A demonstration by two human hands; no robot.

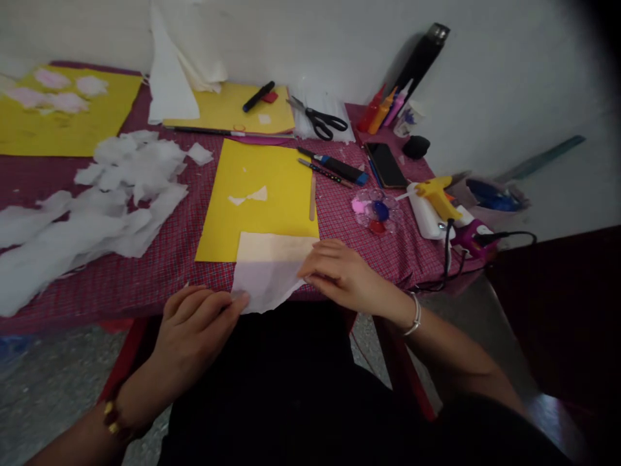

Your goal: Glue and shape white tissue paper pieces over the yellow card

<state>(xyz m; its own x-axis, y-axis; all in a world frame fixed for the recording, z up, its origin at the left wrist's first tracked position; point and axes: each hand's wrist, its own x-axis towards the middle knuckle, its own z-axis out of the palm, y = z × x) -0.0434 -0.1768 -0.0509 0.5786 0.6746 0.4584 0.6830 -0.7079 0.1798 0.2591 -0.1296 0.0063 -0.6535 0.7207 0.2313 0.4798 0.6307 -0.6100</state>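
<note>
1. Just below centre, a thin white sheet [266, 278] overlaps the yellow paper [286, 194] and juts past the checked tablecloth's [169, 262] front edge; bare cloth separates that paper from white scraps [130, 162] at left.
2. The left hand [194, 323], fingers curled, pinches the sheet's lower-left corner; the right hand [339, 275] pinches its right edge.
3. Yellow shows through its top; its bottom edge is wavy.

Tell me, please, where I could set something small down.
A strip of checked cloth lies bare between the white paper pile and the front yellow sheet. Another lies between that sheet and the flower-shaped palette, beyond the right hand. It is crowded at the right around the yellow glue gun, and along the back around the scissors.
</note>
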